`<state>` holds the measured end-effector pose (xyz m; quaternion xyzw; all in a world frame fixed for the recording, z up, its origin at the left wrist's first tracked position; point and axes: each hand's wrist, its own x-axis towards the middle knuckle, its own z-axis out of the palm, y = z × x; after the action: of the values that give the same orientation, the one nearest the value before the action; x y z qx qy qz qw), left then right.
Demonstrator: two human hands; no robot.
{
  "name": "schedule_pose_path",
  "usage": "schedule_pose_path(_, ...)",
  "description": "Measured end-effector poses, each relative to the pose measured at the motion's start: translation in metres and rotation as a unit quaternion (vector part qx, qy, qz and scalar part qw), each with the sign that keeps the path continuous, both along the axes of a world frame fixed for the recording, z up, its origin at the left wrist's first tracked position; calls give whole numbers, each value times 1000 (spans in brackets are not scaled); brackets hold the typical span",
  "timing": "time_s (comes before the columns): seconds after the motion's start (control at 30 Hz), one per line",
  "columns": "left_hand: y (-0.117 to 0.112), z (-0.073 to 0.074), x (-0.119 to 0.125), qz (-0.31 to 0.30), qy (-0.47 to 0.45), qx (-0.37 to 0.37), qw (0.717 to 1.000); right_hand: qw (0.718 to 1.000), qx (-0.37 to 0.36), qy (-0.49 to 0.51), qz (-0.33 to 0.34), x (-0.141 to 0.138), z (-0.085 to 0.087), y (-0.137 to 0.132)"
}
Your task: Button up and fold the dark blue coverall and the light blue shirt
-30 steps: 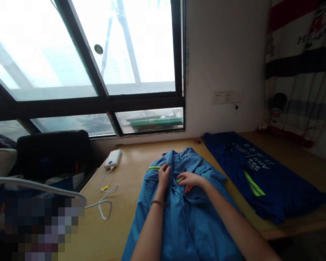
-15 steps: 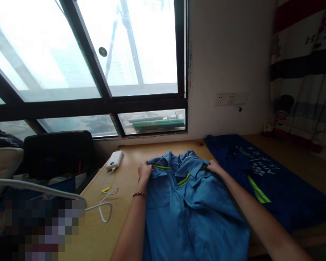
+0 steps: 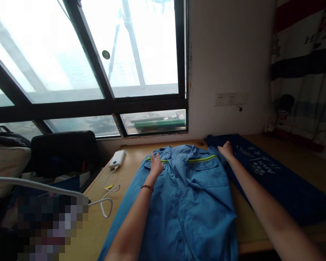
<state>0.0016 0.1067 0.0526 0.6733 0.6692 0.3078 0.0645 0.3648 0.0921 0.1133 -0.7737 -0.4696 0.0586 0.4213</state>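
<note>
Light-blue jacket [image 3: 206, 210], collar [image 3: 180, 151] toward window [image 3: 149, 43], long axis running near to far, left hand [image 3: 157, 165] spread over chest [image 3: 176, 170], right hand [image 3: 226, 150] pinching its sleeve [image 3: 215, 152]

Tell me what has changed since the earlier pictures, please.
The left hand let go of the work jacket and moved right onto its chest, fingers spread; the right hand moved right and away, pinching fabric. One yellow-green stripe straightened. The power bank stayed put.

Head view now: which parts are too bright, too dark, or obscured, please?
In the head view, the window is overexposed, the curtain lies in shade, the light-blue shirt shows clearly, and coarse pixel blocks hide a lower-left patch.
</note>
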Motion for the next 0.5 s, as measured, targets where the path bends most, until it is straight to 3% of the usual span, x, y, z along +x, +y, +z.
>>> schedule_pose_path(0.03,-12,-4,10,-14,28,-23,999,999,-1,-7,31,-20,-7,-17)
schedule_pose_path(0.07,-26,-8,19,-37,53,-41,997,991,-2,-31,129,-40,-15,-39)
schedule_pose_path(0.13,-62,-11,31,-104,84,-63,989,937,-26,-56,343,-79,-39,-98)
schedule_pose_path(0.17,-84,-12,34,-150,88,-64,983,911,-40,-66,405,-95,-54,-131)
schedule_pose_path(0.23,-131,-16,36,-226,73,-62,969,894,-81,-94,431,-118,-88,-196)
schedule_pose_path(0.3,-178,-23,34,-225,38,-79,970,901,-122,-111,402,-127,-118,-245)
schedule_pose_path(0.37,-217,-33,34,-200,-12,-92,975,897,-159,-110,398,-125,-137,-272)
schedule_pose_path(0.43,-242,-44,37,-159,-72,-97,980,879,-182,-95,429,-119,-140,-281)
schedule_pose_path(0.5,-252,-50,43,-116,-127,-96,980,856,-186,-70,477,-112,-129,-281)
